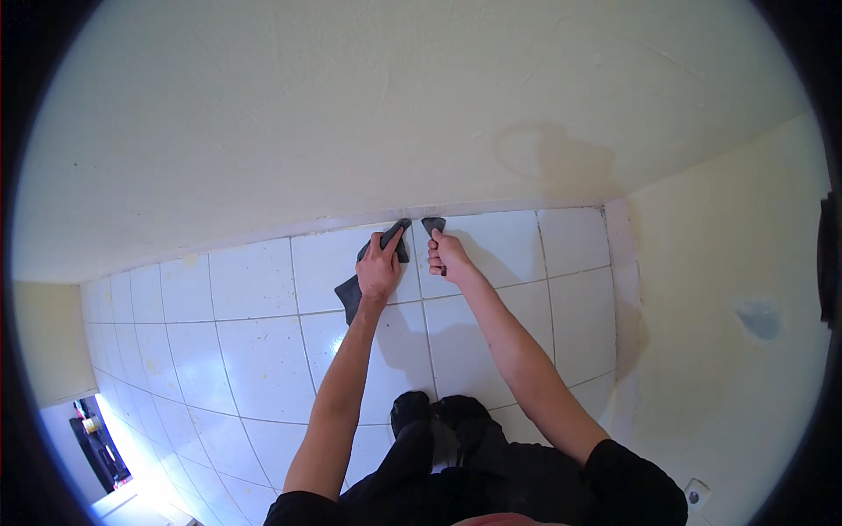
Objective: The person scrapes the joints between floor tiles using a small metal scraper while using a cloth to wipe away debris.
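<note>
Shoes (410, 408), dark, stand on white floor tiles (254, 263), between the forearms (338, 399). Beyond them, the left hand (379, 270) has its fingers closed over a bunched dark cloth (348, 294), one part trailing back beside the wrist, the front end at the foot of a pale wall (351, 105). Just beside it, the right hand (449, 256) grips a dark scraper (433, 225) in a fist, flared end toward that same edge. Off to the right, a second wall (702, 254) bears a grey patch (759, 319).
</note>
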Tool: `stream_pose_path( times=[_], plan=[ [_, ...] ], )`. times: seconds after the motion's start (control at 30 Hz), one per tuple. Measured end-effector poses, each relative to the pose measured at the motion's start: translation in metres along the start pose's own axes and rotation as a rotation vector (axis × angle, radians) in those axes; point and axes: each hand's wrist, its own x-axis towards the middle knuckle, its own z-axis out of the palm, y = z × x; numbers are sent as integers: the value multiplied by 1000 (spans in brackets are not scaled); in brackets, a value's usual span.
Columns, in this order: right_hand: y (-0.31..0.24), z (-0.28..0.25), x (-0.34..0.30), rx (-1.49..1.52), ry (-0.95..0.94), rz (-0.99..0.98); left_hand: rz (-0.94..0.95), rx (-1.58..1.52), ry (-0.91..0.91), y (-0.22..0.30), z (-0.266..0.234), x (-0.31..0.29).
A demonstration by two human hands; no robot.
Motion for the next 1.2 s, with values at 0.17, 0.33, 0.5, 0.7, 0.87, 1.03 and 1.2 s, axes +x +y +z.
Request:
stream_pose_path(
  times=[0.17,0.33,0.5,0.7,0.87,1.03,1.2],
  plan=[
    [-1,-10,1,-2,-93,-10,26,-32,31,1,1,3],
    [-5,7,0,-263,163,-80,16,-35,27,-3,0,-1],
    [-10,-18,19,212,-126,120,33,-78,42,0,4,2],
    [-3,3,8,-86,90,-11,-43,-270,135,-11,-1,-11],
    [-6,-9,12,153,-80,110,-52,-267,93,-8,0,-9],
    [-4,11,-2,-211,43,11,-57,-252,82,-18,0,-10],
    [-6,13,8,-138,30,27,-4,-252,128,-13,3,-8]
  ],
)
